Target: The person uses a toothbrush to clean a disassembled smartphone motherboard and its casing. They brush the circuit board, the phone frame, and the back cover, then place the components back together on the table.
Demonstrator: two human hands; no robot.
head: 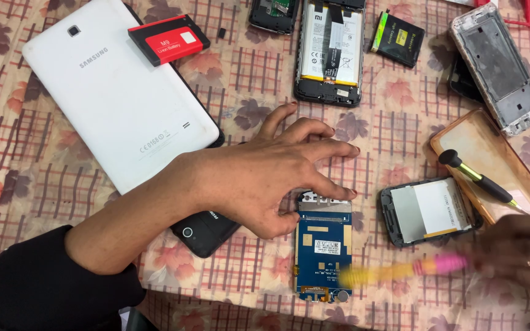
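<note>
Pinning 1 blue board (323,245) w/ left hand (265,178); 2 loose batteries.

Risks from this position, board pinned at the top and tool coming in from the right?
1. The left hand pins only the top edge of the blue circuit board; its lower end is free and may pivot or slide on the cloth.
2. The yellow-and-pink tool in the right hand is motion-blurred, so a fast tip could slip and scratch components.
3. The open phone shell lies close by and could get knocked.
</note>
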